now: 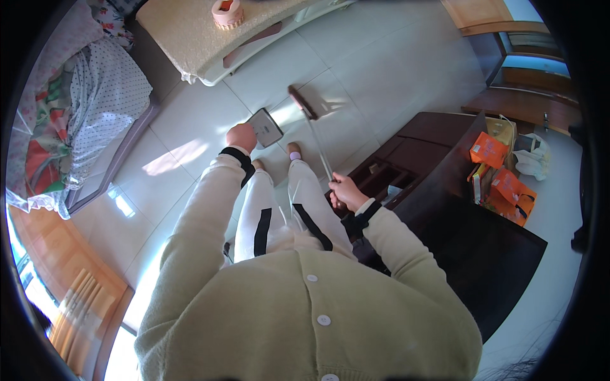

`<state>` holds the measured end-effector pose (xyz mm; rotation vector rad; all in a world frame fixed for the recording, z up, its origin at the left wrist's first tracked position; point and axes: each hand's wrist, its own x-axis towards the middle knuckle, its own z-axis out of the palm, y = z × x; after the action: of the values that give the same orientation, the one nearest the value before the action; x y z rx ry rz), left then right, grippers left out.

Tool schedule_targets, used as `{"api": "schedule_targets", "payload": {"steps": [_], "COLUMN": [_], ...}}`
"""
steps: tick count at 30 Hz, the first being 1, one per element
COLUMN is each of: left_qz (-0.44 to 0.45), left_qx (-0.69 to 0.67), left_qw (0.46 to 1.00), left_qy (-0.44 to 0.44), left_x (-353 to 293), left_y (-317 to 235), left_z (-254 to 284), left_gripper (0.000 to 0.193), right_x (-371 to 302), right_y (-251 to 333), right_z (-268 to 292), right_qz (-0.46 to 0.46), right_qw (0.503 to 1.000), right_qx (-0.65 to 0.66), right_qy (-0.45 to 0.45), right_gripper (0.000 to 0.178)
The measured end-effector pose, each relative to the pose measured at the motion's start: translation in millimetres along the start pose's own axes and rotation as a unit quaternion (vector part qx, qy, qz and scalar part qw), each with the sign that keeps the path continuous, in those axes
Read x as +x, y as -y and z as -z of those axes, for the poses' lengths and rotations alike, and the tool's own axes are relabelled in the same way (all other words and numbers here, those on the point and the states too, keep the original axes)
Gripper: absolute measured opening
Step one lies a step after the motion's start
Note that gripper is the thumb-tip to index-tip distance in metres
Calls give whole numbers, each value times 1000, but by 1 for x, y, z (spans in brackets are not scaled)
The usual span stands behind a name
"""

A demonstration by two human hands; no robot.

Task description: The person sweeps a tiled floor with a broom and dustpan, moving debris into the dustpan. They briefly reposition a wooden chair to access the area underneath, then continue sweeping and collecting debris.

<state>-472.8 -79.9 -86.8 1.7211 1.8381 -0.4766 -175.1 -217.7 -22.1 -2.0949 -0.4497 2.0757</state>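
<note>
My right hand [346, 192] is wrapped round the shaft of a broom [321, 147]. The broom's reddish-brown head points away from me over the tiled floor, beside its own shadow. Ahead of my feet, my left hand [241, 136] is closed in a fist at the near-left side of a grey dustpan [267, 129] with a dark rim. The fist hides the dustpan's handle and most of the grip. The broom head is apart from the dustpan, to its right and farther off.
A bed with dotted bedding [108, 95] stands at the left. Ahead is a cloth-covered table [184, 38] bearing a pink round container [227, 14]. On my right are a dark wooden cabinet [438, 143] with an open drawer, and orange bags [508, 185].
</note>
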Motion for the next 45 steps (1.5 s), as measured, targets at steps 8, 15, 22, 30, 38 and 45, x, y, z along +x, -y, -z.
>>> {"api": "schedule_targets", "payload": {"steps": [8, 15, 22, 30, 38, 45], "left_qz": [-23, -18, 36, 115, 139, 141], "left_qx": [-46, -65, -136, -155, -113, -99], "left_qw": [998, 997, 988, 975, 979, 982], "left_qy": [-33, -22, -60, -108, -97, -76], "left_x": [-1, -31, -99, -185, -205, -187], "left_y": [34, 73, 116, 149, 177, 216], "left_z": [-16, -34, -45, -49, -69, -84], "left_gripper": [21, 22, 23, 21, 20, 21], "right_x": [-48, -90, -47, 69, 30, -44], "right_y": [17, 20, 4, 5, -47, -33], "right_z": [-42, -29, -6, -15, -22, -46], "right_qz": [-76, -87, 70, 144, 96, 4], "right_qw": [972, 961, 997, 955, 964, 996], "right_qx": [157, 209, -37, -240, -247, -67], "right_qy": [157, 161, 21, -97, 3, 50], "right_gripper": [5, 24, 11, 13, 27, 44]}}
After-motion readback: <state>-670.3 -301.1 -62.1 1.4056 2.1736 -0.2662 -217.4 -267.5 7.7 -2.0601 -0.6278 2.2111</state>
